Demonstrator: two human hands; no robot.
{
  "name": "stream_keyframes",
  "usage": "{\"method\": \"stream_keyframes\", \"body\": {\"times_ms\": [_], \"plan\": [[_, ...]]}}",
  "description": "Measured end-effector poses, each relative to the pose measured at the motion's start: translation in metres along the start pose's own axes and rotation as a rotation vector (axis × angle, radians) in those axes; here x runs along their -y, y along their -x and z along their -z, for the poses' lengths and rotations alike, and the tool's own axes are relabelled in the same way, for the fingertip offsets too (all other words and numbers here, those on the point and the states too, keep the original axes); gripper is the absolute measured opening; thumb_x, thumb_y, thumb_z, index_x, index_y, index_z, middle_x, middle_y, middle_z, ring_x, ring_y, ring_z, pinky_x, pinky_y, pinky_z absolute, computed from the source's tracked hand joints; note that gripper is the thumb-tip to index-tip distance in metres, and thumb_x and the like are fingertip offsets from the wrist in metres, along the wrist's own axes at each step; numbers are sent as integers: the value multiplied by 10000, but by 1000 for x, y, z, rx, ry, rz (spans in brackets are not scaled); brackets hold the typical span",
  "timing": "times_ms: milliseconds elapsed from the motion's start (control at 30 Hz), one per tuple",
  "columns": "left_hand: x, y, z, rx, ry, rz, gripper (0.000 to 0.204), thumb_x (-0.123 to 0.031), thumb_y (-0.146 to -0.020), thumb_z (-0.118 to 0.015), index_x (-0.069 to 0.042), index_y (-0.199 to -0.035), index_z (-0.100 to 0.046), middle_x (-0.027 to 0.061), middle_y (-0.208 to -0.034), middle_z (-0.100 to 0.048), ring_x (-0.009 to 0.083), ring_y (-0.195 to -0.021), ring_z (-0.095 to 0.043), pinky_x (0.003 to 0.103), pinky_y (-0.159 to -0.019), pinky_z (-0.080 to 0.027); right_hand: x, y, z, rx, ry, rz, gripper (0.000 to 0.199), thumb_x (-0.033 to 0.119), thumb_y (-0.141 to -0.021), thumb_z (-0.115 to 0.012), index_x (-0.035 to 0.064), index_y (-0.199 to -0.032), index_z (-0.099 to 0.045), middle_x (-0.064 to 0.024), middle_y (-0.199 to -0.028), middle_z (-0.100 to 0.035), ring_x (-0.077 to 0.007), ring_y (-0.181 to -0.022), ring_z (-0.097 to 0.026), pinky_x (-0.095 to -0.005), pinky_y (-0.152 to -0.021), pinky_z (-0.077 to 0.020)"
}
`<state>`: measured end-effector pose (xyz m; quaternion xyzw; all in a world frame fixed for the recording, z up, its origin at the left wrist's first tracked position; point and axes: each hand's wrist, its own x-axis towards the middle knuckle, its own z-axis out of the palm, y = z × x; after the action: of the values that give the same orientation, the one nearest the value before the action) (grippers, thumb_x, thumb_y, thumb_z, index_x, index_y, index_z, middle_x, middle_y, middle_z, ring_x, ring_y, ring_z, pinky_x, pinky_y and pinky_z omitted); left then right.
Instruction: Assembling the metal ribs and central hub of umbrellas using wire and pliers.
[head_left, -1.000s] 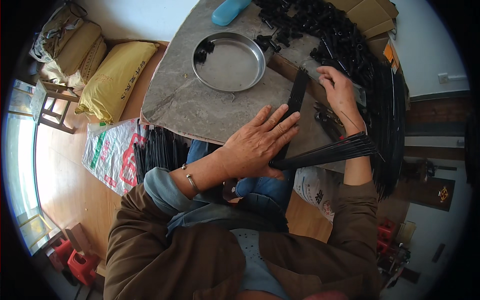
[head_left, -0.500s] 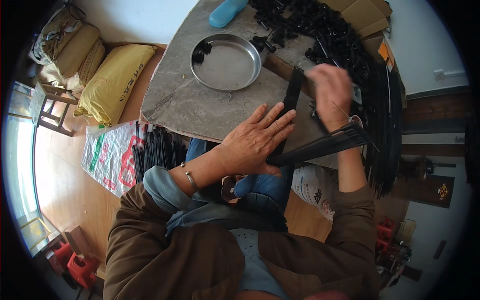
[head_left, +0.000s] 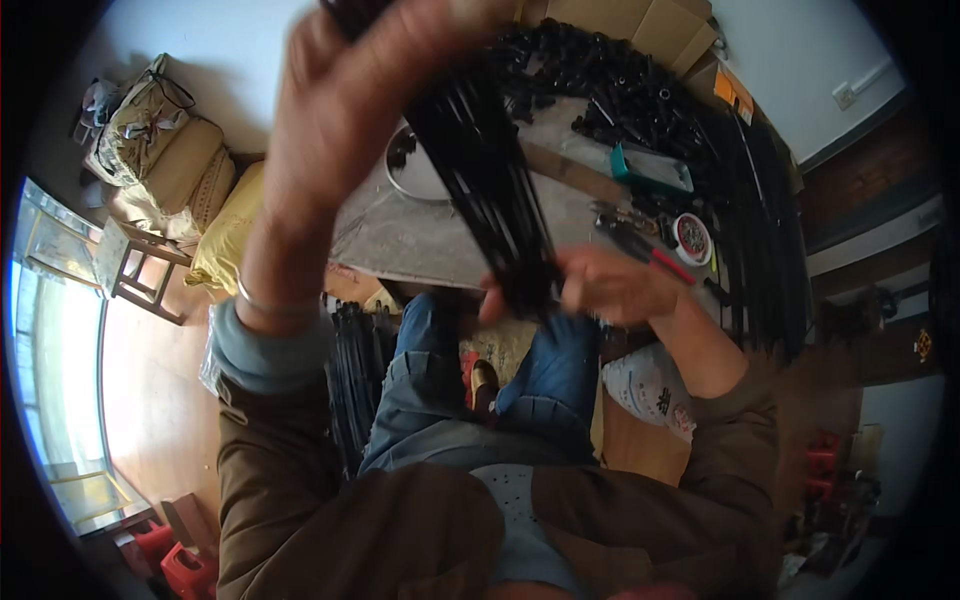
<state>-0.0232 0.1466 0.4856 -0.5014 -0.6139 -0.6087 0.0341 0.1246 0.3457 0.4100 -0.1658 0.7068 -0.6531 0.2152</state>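
A bundle of long thin black rods [head_left: 478,165] is held aslant above the near part of the table, its upper end close to the view. My left hand [head_left: 335,120], raised high at the upper left, is closed around that upper end; it is blurred, and part of it runs out of the picture. At the lower end, above my knees, my right hand [head_left: 610,287] grips the gathered rods with its fingers closed. Behind the bundle, a round metal tray [head_left: 394,178] with some small black pieces is partly hidden.
Across the stone-topped table [head_left: 400,243] lie a heap of black parts [head_left: 620,75], a green box [head_left: 622,165], red-handled pliers [head_left: 655,255] and a round tub [head_left: 708,238] of small metal pieces. Long black rods [head_left: 755,250] line its right edge. More rods [head_left: 355,375] stand by my left leg.
My left hand has lifted from the table to the upper left. My right hand has come down and inward. The rods, earlier flat and fanned at the table, are now up between both hands.
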Motion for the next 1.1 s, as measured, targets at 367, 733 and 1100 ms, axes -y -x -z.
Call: {"method": "stream_keyframes", "body": {"times_ms": [367,733,1100], "plan": [[-4,138,-41,369,-140,489,137,-160,-839,-691,-23,-832,-696,82,-713,-671,156,-663,-662,296,-580,-509,-89,36,-15,267,-42,-468,181,132,-874,-591,-7,-978,-642,-45,-830,-703,-114,-809,-632,-255,-804,-465],[74,251,-127,1194,607,1170,305,-293,-936,-525,-9,-896,-630,69,-667,-619,177,-605,-635,315,-536,-523,-89,29,-63,461,558,-482,373,194,-788,-689,8,-1103,-614,-114,-1040,-666,-189,-949,-641,-296,-833,-488],[58,92,-112,494,703,624,253,-269,-968,-517,-32,-961,-605,29,-728,-597,109,-666,-589,258,-581,-493,-97,50,-75,-27,540,-568,515,190,-823,-689,13,-1280,-530,-158,-1112,-652,-255,-1028,-627,-326,-928,-472]]}}
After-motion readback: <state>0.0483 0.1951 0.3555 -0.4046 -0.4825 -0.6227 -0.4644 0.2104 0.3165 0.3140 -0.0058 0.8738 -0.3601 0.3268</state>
